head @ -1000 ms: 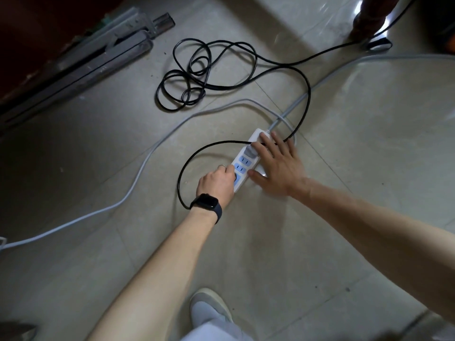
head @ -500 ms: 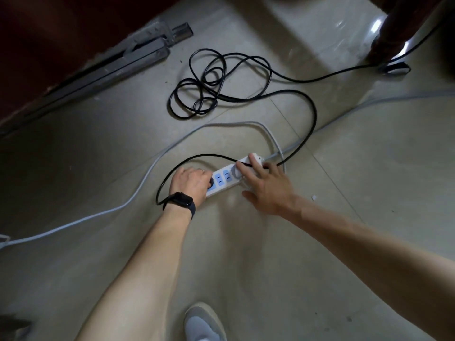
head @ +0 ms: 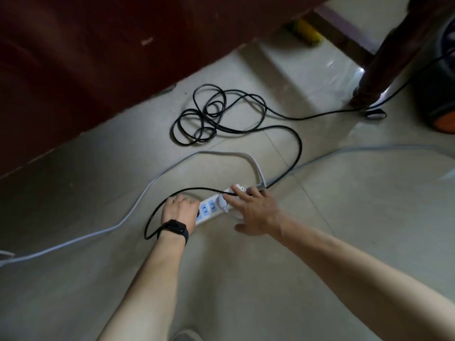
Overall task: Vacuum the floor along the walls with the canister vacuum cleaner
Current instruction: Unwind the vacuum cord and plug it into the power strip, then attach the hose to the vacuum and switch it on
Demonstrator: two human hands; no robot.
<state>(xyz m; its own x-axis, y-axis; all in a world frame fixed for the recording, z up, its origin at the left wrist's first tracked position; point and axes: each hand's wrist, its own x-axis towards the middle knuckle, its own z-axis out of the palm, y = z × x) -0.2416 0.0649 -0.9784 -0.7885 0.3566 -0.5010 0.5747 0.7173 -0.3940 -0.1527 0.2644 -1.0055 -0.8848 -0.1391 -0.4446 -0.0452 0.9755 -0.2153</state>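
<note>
A white power strip (head: 211,208) with blue sockets lies on the tiled floor. My left hand (head: 179,209), with a black watch on the wrist, grips the black plug at the strip's near end. My right hand (head: 253,210) presses flat on the strip's far end, fingers straight, beside a white plug (head: 222,203) seated there. The black vacuum cord (head: 283,129) loops from the plug, coils in a heap, and runs toward the canister vacuum (head: 440,94), dark with an orange part, at the right edge.
A grey cable (head: 138,205) crosses the floor from the left edge to the strip. A dark red wooden panel (head: 98,57) fills the upper left. A wooden furniture leg (head: 376,67) stands at the upper right, with a yellow object (head: 307,33) behind it.
The view has tilted up, showing the vacuum and furniture leg. Both hands stay on the strip, the left at the black plug, the right pressing the far end.
</note>
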